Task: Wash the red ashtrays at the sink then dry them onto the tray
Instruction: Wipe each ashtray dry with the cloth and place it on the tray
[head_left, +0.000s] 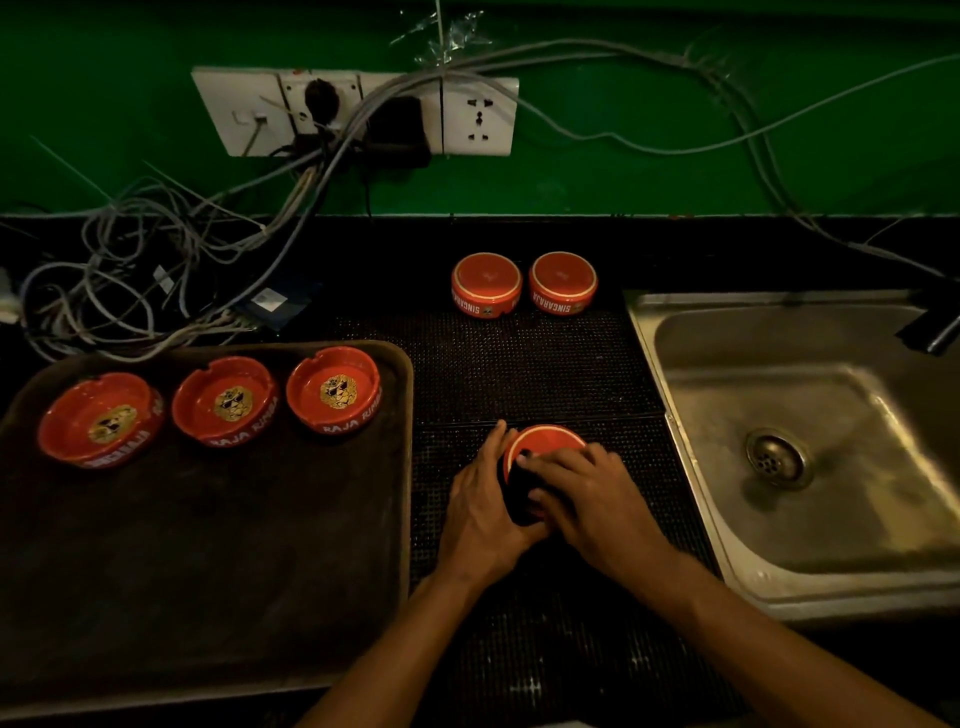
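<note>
Holding three upright red ashtrays (223, 400), a dark tray (208, 545).

Bare mat (519, 374) between ashtrays (486, 283)

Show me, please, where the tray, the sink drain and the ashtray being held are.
tray (208, 545): head view, bare dark floor of it.
sink drain (775, 457): head view, middle of the metal strainer.
held ashtray (548, 441): head view, its upturned red base.

Red ashtrays (332, 388), green wall (623, 176)
</note>
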